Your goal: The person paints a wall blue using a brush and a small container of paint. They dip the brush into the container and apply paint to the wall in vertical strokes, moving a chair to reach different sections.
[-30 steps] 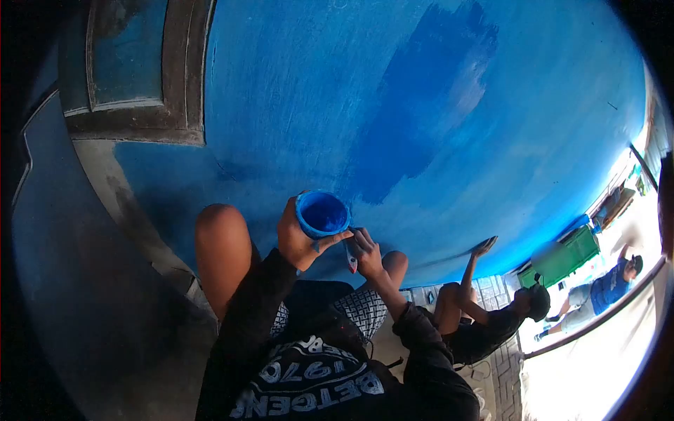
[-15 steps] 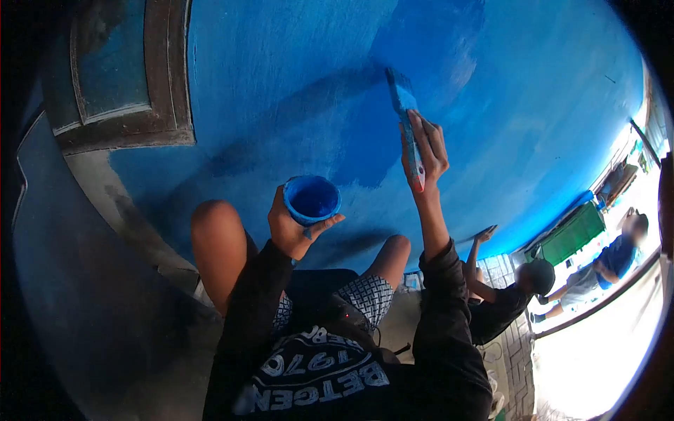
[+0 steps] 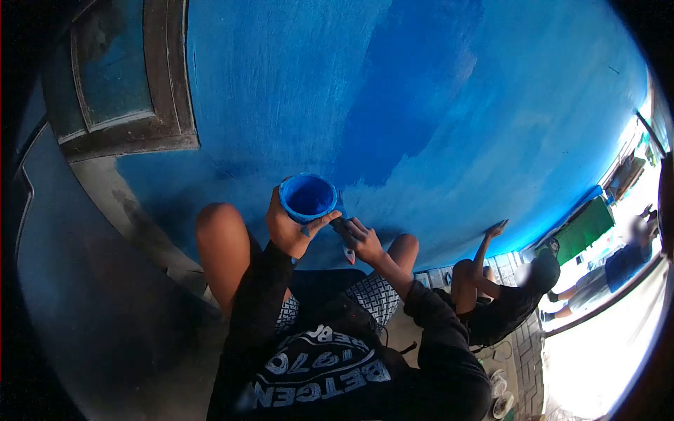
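Observation:
My left hand (image 3: 284, 228) is wrapped round a small cup (image 3: 307, 215) with blue paint inside, its mouth tilted toward me. Just right of the cup, my right hand (image 3: 365, 242) grips a paintbrush (image 3: 349, 254) by its handle, whose red-tipped end points down toward my lap. The brush head is beside the cup's right rim, partly hidden behind my left thumb. In front of both hands stands a light blue wall (image 3: 267, 105) with a darker blue painted patch (image 3: 404, 91) across its middle.
A brown wooden frame (image 3: 165, 105) is set in the wall at upper left, above a dark curved panel (image 3: 77, 259). To my right, a person in black (image 3: 509, 309) crouches with a hand at the wall. Farther right are another person (image 3: 618, 270) and a green box-like object (image 3: 583, 228).
My right hand has brought the paintbrush down and left from the wall to the cup's side. My left hand stays nearly in place. The crouching person's arm has shifted right.

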### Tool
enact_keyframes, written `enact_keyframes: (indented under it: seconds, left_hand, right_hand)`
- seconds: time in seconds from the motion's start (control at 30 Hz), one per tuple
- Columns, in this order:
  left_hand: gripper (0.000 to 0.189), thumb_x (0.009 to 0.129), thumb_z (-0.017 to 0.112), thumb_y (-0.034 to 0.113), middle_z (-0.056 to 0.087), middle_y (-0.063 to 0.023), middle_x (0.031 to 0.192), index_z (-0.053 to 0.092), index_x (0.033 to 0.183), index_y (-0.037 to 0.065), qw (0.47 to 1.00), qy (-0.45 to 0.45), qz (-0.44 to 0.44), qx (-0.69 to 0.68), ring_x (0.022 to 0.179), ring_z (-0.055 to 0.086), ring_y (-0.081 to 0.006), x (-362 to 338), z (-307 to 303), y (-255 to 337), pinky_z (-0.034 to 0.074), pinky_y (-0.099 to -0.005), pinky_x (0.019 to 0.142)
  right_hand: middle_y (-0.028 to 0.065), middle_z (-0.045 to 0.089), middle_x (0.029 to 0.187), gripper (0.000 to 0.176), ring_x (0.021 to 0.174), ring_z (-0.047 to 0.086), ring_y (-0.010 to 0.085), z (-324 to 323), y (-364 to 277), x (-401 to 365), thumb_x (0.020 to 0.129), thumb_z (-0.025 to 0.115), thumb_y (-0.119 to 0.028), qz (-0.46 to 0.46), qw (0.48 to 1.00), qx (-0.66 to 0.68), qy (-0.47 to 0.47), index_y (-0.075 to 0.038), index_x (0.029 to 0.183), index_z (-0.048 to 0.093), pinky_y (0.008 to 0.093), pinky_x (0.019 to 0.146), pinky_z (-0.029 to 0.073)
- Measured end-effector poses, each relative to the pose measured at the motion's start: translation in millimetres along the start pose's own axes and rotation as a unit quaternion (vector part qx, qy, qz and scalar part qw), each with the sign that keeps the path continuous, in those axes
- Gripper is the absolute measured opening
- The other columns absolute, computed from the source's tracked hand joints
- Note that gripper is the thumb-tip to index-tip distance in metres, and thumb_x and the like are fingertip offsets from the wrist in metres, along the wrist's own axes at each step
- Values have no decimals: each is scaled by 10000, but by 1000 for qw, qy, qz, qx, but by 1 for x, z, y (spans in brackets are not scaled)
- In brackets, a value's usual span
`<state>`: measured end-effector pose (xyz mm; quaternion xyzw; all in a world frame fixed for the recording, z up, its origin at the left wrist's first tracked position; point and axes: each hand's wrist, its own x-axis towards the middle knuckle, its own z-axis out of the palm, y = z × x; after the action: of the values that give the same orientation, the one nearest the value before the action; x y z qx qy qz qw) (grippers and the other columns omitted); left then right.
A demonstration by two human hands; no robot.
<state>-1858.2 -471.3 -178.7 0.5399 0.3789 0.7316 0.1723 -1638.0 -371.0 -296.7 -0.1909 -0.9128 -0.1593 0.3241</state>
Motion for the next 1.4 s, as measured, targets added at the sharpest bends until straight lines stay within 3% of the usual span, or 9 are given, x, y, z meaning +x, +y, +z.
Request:
enact_keyframes:
  seconds: [0.23, 0.37, 0.47, 0.7, 1.07, 1.13, 1.17, 1.27, 1.4]
  left_hand:
    - [829, 611, 969, 154, 632, -174, 1158, 466, 1247, -18, 999, -33, -3, 21, 1028, 673, -260, -3, -2, -7, 608, -393, 840]
    - [810, 631, 954, 127, 624, -182, 1171, 456, 1253, -18, 988, -66, 47, 132, 1034, 672, -274, 0, -1, 11, 618, -397, 817]
    - [817, 618, 961, 133, 633, -169, 1159, 466, 1251, -14, 976, -52, -143, -158, 1033, 675, -268, -2, 6, 14, 609, -398, 841]
    - [775, 646, 926, 79, 649, -163, 1155, 471, 1265, -24, 997, -50, -48, 34, 1039, 678, -270, -4, -5, -7, 603, -415, 847]
    - [745, 690, 909, 87, 665, -157, 1153, 467, 1277, -33, 992, -65, -5, 112, 1062, 673, -248, 0, -7, -5, 584, -403, 886]
    - [738, 687, 913, 93, 671, -155, 1142, 475, 1268, -32, 994, -68, -33, 74, 1059, 674, -249, -1, -8, -6, 583, -400, 885]
    - [738, 687, 913, 93, 671, -155, 1142, 475, 1268, -32, 994, -71, -34, 75, 1059, 674, -249, -2, -9, -1, 583, -400, 885]
    - [717, 710, 902, 100, 661, -164, 1151, 468, 1265, -34, 982, -85, 44, 161, 1073, 675, -258, 4, -8, 7, 604, -408, 860]
    - [816, 591, 983, 222, 664, -136, 1103, 512, 1218, -2, 998, -29, -58, -4, 994, 685, -245, -2, -1, -3, 584, -374, 839]
  right_hand:
    - [85, 698, 1073, 379, 1013, 675, 292, -32, 70, 31, 717, 723, 8, 106, 991, 24, 77, -70, 1087, 718, 394, 824, 580]
    - [113, 711, 966, 309, 787, 673, 273, -128, 71, 117, 753, 771, 26, 21, 967, -52, 249, -1, 1055, 715, 345, 660, 558]
    - [132, 691, 896, 323, 678, 630, 252, -145, 64, 147, 746, 781, 36, 7, 920, -108, 378, 36, 1061, 707, 341, 586, 524]
    - [127, 590, 975, 582, 798, 620, 255, -41, 37, 32, 678, 632, 26, -7, 985, -134, 111, 90, 1256, 612, 326, 473, 493]
    - [158, 647, 1158, 579, 1063, 651, 343, -27, 36, -7, 716, 656, -48, -10, 999, 19, -30, 3, 1290, 617, 432, 795, 585]
    - [162, 664, 1218, 521, 1132, 647, 336, -76, 59, 32, 739, 657, -80, 146, 973, 144, -106, -8, 1255, 646, 437, 906, 559]
    - [144, 672, 1237, 461, 1143, 652, 314, -103, 73, 57, 770, 686, -91, 9, 999, 10, -36, -28, 1226, 669, 423, 966, 539]
    - [84, 724, 1162, 362, 996, 709, 267, -174, 108, 139, 776, 794, -128, -36, 985, -135, 104, -103, 1131, 730, 407, 934, 556]
    - [76, 742, 1032, 375, 913, 719, 246, -271, 139, 242, 755, 808, -112, -117, 925, -202, 300, -84, 1122, 737, 347, 772, 584]
